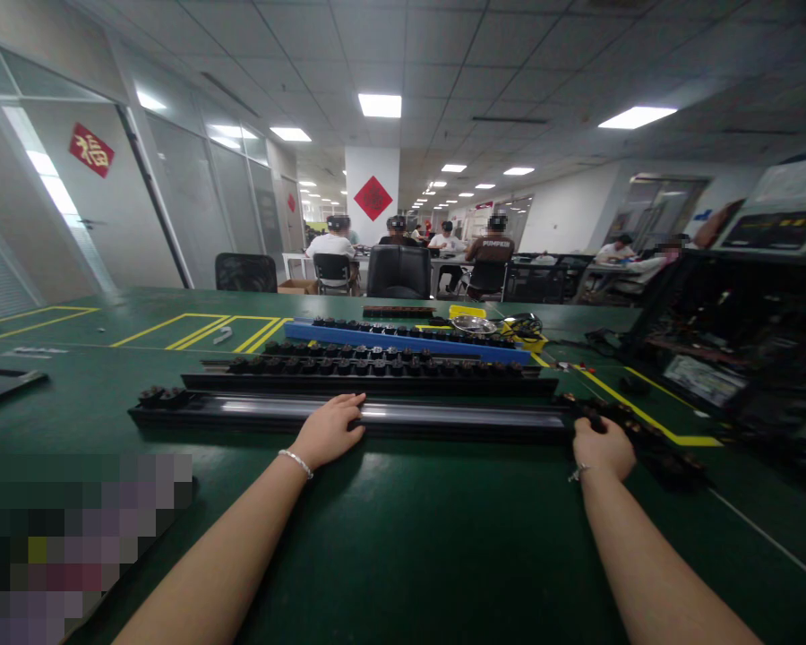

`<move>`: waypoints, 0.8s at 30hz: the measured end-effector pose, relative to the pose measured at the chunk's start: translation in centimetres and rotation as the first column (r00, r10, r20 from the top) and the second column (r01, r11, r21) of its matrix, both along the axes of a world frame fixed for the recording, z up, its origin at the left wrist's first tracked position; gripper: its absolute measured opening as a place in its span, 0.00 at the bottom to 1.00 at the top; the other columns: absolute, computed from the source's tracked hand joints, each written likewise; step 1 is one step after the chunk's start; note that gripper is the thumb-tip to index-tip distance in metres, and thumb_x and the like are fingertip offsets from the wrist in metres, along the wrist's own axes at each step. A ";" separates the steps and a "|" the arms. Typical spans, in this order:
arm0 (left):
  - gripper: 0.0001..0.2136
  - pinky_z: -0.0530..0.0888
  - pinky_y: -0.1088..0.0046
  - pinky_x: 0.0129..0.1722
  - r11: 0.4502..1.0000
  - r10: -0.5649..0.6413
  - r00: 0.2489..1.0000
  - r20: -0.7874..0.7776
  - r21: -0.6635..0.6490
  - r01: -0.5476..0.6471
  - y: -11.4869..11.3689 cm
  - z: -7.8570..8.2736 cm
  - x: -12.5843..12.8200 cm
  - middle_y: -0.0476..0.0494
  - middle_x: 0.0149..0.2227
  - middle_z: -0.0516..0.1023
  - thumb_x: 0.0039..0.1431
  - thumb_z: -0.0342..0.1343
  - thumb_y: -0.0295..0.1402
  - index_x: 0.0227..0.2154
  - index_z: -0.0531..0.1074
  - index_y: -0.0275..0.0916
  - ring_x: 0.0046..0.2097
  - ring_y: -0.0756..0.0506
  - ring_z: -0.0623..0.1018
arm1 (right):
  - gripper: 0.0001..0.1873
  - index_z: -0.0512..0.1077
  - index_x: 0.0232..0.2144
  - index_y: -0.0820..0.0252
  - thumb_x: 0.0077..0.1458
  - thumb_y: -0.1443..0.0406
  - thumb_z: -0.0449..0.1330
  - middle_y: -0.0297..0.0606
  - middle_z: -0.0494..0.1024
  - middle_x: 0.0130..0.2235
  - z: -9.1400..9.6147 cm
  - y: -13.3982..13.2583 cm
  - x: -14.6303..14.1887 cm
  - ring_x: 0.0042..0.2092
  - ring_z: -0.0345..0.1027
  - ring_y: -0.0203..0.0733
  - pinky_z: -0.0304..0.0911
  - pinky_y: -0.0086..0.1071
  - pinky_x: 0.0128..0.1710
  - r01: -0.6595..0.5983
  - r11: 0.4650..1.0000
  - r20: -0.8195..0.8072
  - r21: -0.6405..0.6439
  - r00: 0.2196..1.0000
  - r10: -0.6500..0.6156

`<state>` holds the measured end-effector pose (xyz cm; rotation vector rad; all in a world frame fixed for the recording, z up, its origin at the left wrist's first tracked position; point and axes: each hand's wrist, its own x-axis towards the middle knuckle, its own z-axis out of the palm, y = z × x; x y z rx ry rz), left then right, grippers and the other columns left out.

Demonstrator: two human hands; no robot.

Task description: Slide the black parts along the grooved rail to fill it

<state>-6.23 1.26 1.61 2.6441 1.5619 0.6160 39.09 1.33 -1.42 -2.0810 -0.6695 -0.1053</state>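
Observation:
A long black channel-shaped tray (269, 408) with a shiny strip along its middle lies crosswise on the green table. My left hand (329, 432) rests on its near edge, fingers stretched out over the strip. At the tray's right end my right hand (604, 446) is closed, thumb and fingers pinching a small black part (597, 423) whose shape is mostly hidden. Two round black pieces (161, 395) sit in the tray's left end. Behind it stands another black tray (369, 383) with a row of round black parts (376, 365).
A blue tray (409, 342) of similar parts lies farther back, near a metal dish (472, 324). Loose dark parts (664, 448) lie beside my right hand. An open black equipment case (725, 331) stands at the right. People sit at desks beyond a black chair (398, 271).

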 end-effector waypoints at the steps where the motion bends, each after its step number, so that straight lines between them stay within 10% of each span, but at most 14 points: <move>1: 0.09 0.61 0.66 0.58 1.000 0.001 1.000 -0.007 0.003 -0.001 0.0 0.0 0.0 0.48 0.56 0.67 0.52 0.51 0.35 0.32 0.74 0.41 0.57 0.44 0.64 | 0.23 0.73 0.41 0.62 0.44 0.57 0.53 0.45 0.73 0.36 -0.1 0.1 0.1 0.39 0.65 0.51 0.61 0.43 0.41 0.005 1.000 -0.001 0.004 1.000 -0.005; 24: 0.09 0.62 0.66 0.57 1.000 -0.003 0.999 -0.045 0.025 0.004 0.0 0.0 0.0 0.46 0.56 0.67 0.52 0.51 0.35 0.32 0.73 0.40 0.57 0.43 0.65 | 0.23 0.72 0.41 0.62 0.44 0.56 0.53 0.46 0.73 0.38 -0.7 0.4 0.8 0.41 0.65 0.52 0.60 0.45 0.45 0.017 0.999 -0.048 0.033 0.999 -0.015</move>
